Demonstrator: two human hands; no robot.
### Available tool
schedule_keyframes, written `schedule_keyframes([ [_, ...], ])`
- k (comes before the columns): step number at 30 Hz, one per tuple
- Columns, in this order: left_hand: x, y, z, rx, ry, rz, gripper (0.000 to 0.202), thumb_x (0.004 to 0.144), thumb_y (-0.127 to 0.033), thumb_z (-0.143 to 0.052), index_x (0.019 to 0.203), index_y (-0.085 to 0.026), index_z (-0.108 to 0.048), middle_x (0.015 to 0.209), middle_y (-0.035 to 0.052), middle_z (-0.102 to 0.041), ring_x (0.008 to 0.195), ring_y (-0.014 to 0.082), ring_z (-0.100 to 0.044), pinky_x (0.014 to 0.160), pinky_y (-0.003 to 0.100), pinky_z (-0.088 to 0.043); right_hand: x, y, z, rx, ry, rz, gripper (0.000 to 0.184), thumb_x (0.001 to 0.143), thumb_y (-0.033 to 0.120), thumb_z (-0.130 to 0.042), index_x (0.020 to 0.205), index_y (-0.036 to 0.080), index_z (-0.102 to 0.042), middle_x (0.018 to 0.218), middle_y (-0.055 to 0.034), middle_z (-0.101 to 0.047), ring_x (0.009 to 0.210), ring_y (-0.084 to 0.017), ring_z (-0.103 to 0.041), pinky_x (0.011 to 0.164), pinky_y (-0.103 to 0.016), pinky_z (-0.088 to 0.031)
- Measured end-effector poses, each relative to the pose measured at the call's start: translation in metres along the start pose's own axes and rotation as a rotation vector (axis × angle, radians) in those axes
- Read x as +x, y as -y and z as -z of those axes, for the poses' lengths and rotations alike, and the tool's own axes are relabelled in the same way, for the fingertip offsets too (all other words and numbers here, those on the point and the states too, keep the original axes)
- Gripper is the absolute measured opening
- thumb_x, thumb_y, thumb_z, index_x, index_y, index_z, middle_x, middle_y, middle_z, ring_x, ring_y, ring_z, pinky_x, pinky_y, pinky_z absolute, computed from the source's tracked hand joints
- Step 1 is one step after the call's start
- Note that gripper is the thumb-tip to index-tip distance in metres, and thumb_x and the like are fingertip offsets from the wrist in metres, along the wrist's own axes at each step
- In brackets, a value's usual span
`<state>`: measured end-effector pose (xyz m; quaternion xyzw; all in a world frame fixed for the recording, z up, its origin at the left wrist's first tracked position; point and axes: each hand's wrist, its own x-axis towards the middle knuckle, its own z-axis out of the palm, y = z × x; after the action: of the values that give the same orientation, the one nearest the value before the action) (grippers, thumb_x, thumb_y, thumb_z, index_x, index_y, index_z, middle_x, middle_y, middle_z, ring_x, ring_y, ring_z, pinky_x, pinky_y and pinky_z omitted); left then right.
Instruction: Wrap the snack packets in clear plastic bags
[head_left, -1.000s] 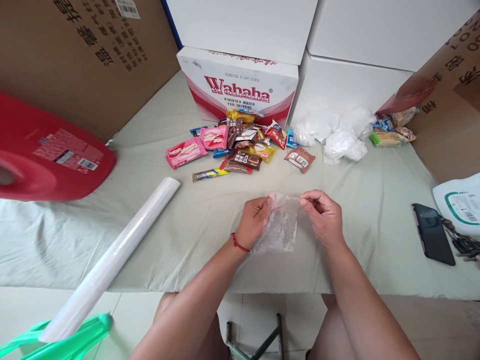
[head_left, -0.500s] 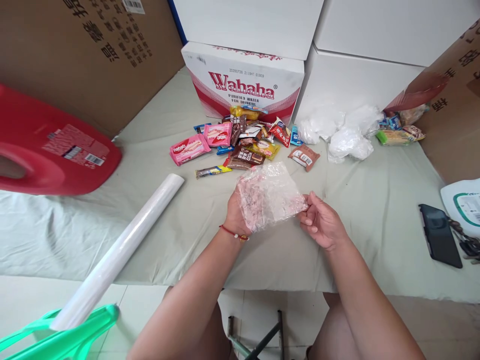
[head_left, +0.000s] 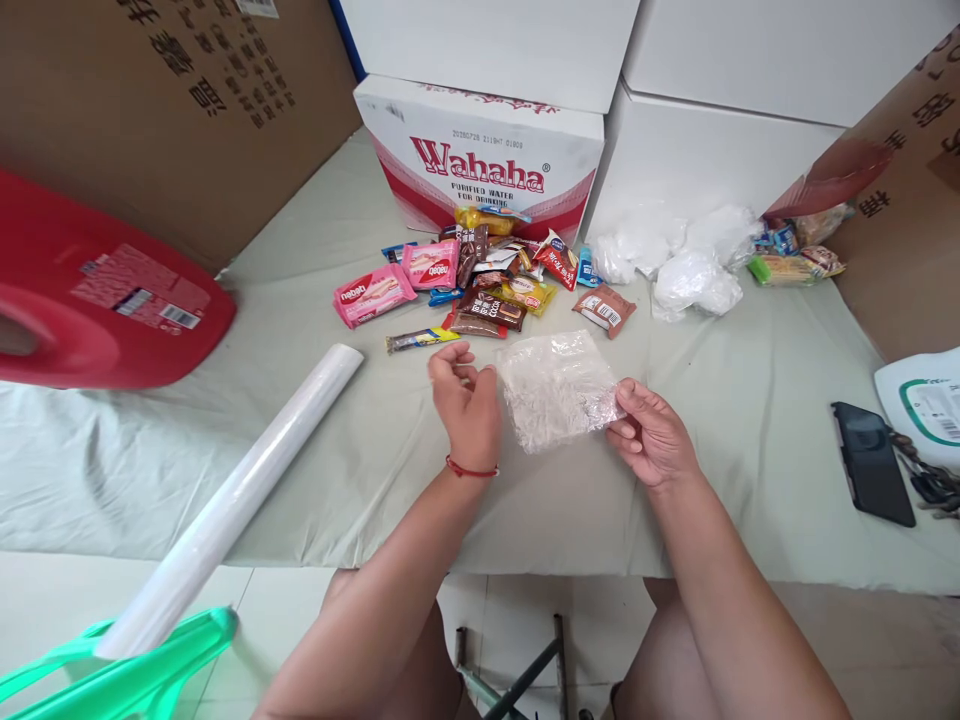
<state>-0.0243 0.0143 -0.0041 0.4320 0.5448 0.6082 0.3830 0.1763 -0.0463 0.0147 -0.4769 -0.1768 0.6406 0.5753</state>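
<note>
A crinkled clear plastic bag (head_left: pixel 559 392) hangs flat above the cloth, its right corner pinched between the thumb and fingers of my right hand (head_left: pixel 654 432). Left of the bag, a small gap away, my left hand (head_left: pixel 466 408) is raised with loosely bent fingers and nothing in it. Its fingertips come close to a thin yellow and dark snack packet (head_left: pixel 421 340). Behind both hands lies a heap of wrapped snacks, among them pink nabati wafer packs (head_left: pixel 373 294), a dark brown cocoa packet (head_left: pixel 491 307) and a brown packet (head_left: pixel 604 310) lying apart.
A white plastic roll (head_left: pixel 247 490) slants over the front edge onto a green stool (head_left: pixel 150 665). Left stands a red jug (head_left: pixel 112 290). A Wahaha carton (head_left: pixel 480 160) and crumpled white bags (head_left: pixel 697 275) are at the back; a phone (head_left: pixel 872 462) lies right.
My left hand has come away from behind the bag and moved slightly left and up, its back now showing. My right hand keeps its pinch on the bag's corner.
</note>
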Motion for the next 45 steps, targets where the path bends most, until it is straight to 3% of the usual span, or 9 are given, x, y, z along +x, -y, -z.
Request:
schedule_keyframes([
  [2, -0.011, -0.003, 0.003, 0.156, -0.006, -0.429, 0.017, 0.086, -0.019, -0.062, 0.103, -0.022, -0.058, 0.103, 0.0069, -0.059, 0.087, 0.0196, -0.056, 0.078, 0.037, -0.048, 0.003, -0.002, -0.002, -0.014, -0.045, 0.061, 0.04, 0.061, 0.038, -0.097, 0.07, 0.018, -0.064, 0.065, 0.0051, -0.057, 0.043, -0.001, -0.036, 0.033, -0.011, -0.025],
  [4, -0.023, -0.005, 0.001, 0.267, 0.221, -0.773, 0.013, 0.088, -0.019, -0.062, 0.101, -0.022, -0.061, 0.101, 0.0078, -0.062, 0.094, 0.0229, -0.06, 0.082, 0.04, -0.051, 0.005, -0.005, -0.006, -0.045, -0.064, 0.116, 0.04, 0.062, 0.042, -0.097, 0.069, 0.018, -0.066, 0.068, 0.0031, -0.063, 0.043, -0.001, -0.037, 0.034, -0.013, -0.025],
  [6, -0.033, -0.004, -0.005, 0.316, 0.393, -0.899, 0.021, 0.09, -0.025, -0.065, 0.111, -0.021, -0.063, 0.107, 0.0107, -0.066, 0.102, 0.0249, -0.063, 0.087, 0.04, -0.053, 0.005, -0.009, -0.009, -0.091, -0.05, 0.169, 0.039, 0.066, 0.045, -0.094, 0.069, 0.018, -0.067, 0.07, 0.001, -0.067, 0.043, -0.002, -0.039, 0.036, -0.014, -0.026],
  [12, -0.037, 0.003, -0.017, 0.16, 0.544, -0.648, 0.006, 0.098, -0.026, -0.063, 0.096, -0.02, -0.066, 0.095, 0.0061, -0.069, 0.085, 0.0152, -0.067, 0.077, 0.027, -0.055, 0.004, -0.019, -0.015, -0.208, -0.013, 0.258, 0.035, 0.073, 0.046, -0.091, 0.068, 0.019, -0.069, 0.063, 0.0019, -0.063, 0.044, -0.004, -0.04, 0.042, -0.018, -0.029],
  [17, -0.034, 0.004, -0.012, 0.175, 0.573, -0.511, 0.017, 0.101, -0.027, -0.058, 0.089, -0.021, -0.067, 0.09, 0.0056, -0.071, 0.084, 0.0155, -0.068, 0.077, 0.028, -0.055, 0.001, -0.017, -0.015, -0.237, 0.081, 0.218, 0.04, 0.084, 0.059, -0.077, 0.075, 0.02, -0.075, 0.067, -0.0011, -0.063, 0.052, -0.009, -0.048, 0.046, -0.023, -0.036],
  [22, -0.031, 0.004, -0.013, 0.18, 0.556, -0.453, 0.019, 0.103, -0.027, -0.054, 0.087, -0.021, -0.062, 0.088, 0.0044, -0.069, 0.083, 0.0152, -0.064, 0.075, 0.028, -0.05, 0.001, -0.016, -0.014, -0.304, 0.117, 0.21, 0.029, 0.073, 0.046, -0.09, 0.086, 0.023, -0.079, 0.083, -0.0015, -0.071, 0.066, -0.012, -0.058, 0.061, -0.026, -0.05],
  [33, -0.029, 0.003, -0.015, 0.027, 0.657, -0.152, 0.027, 0.105, -0.041, -0.048, 0.092, -0.021, -0.06, 0.084, 0.0025, -0.068, 0.078, 0.0156, -0.061, 0.076, 0.03, -0.049, 0.001, -0.014, -0.014, -0.319, 0.137, 0.188, 0.027, 0.071, 0.044, -0.092, 0.084, 0.023, -0.082, 0.079, -0.0041, -0.077, 0.059, -0.011, -0.055, 0.056, -0.027, -0.045],
  [38, -0.032, 0.0, -0.011, -0.009, 0.663, -0.168, 0.02, 0.105, -0.038, -0.049, 0.104, -0.022, -0.061, 0.089, 0.0018, -0.07, 0.077, 0.0138, -0.067, 0.074, 0.027, -0.053, 0.0, -0.013, -0.016, -0.33, 0.14, 0.188, 0.027, 0.071, 0.045, -0.091, 0.085, 0.023, -0.083, 0.08, -0.0048, -0.077, 0.059, -0.011, -0.055, 0.054, -0.026, -0.045],
  [45, -0.034, 0.005, -0.008, 0.187, 0.713, -0.445, 0.017, 0.1, -0.032, -0.057, 0.115, -0.023, -0.059, 0.108, 0.006, -0.076, 0.082, 0.0149, -0.073, 0.071, 0.027, -0.057, 0.003, -0.015, -0.015, -0.306, 0.059, 0.196, 0.026, 0.065, 0.041, -0.094, 0.078, 0.022, -0.082, 0.072, -0.0016, -0.071, 0.054, -0.009, -0.051, 0.047, -0.024, -0.042],
])
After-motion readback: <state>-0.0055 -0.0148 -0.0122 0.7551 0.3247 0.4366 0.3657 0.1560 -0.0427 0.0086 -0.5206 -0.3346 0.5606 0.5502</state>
